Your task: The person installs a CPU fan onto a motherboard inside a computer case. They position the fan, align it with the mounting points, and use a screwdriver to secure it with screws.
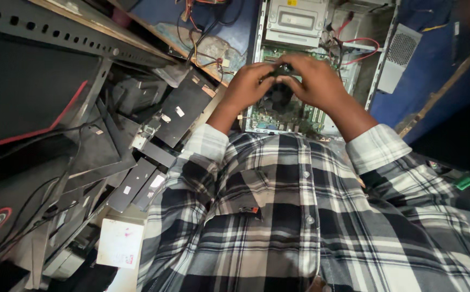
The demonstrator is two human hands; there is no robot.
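Both hands over open PC case (382,70): left hand (247,85) and right hand (316,81) curled, fingertips pinching small dark part (282,69) between them above motherboard (278,111), likely to steady it.

The scene is dim and unevenly lit, with a cool, bluish cast. The brightest patches fall on the white squares of the plaid shirt (300,216) and on the pale metal of the open computer case (300,21) at the top. The stacked dark panels (40,97) at left sink into deep shadow, with only faint sheen along their edges. Both hands (283,81) look slightly soft. Straight lines bow toward the corners, a wide-angle distortion, and the far right is nearly black.
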